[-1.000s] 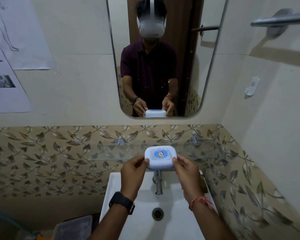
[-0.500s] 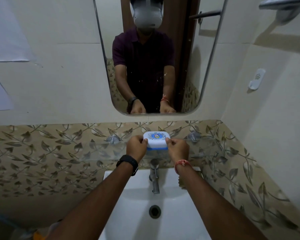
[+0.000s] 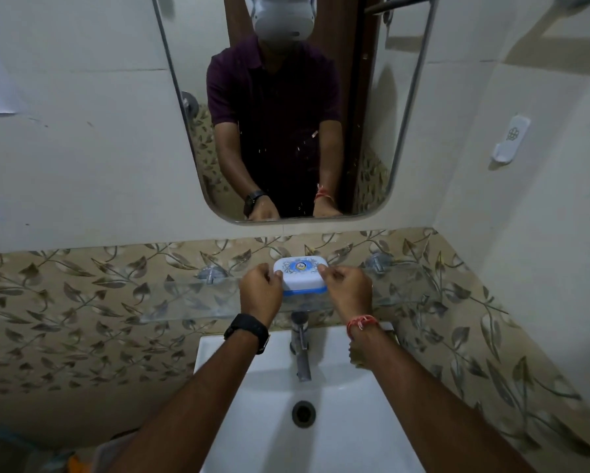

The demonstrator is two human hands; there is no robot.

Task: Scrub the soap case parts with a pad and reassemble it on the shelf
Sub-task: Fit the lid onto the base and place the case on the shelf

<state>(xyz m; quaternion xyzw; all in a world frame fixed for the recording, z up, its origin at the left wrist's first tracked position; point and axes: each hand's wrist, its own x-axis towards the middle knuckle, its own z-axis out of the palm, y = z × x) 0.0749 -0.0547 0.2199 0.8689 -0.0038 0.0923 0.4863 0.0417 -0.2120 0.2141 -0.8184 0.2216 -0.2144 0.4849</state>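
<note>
The soap case (image 3: 302,274), white lid with a blue emblem over a blue base, is closed and rests on the clear glass shelf (image 3: 191,298) under the mirror. My left hand (image 3: 261,290) pinches its left end and my right hand (image 3: 348,288) pinches its right end. Both hands touch the case, fingers curled. No scrub pad is in view.
A chrome tap (image 3: 302,346) and white basin (image 3: 341,421) with its drain (image 3: 303,413) lie below the shelf. The mirror (image 3: 286,107) hangs above. A white wall hook (image 3: 510,139) is on the right wall. Leaf-patterned tiles surround the shelf.
Both hands carried the closed case up and away from above the basin onto the glass shelf, where it now sits.
</note>
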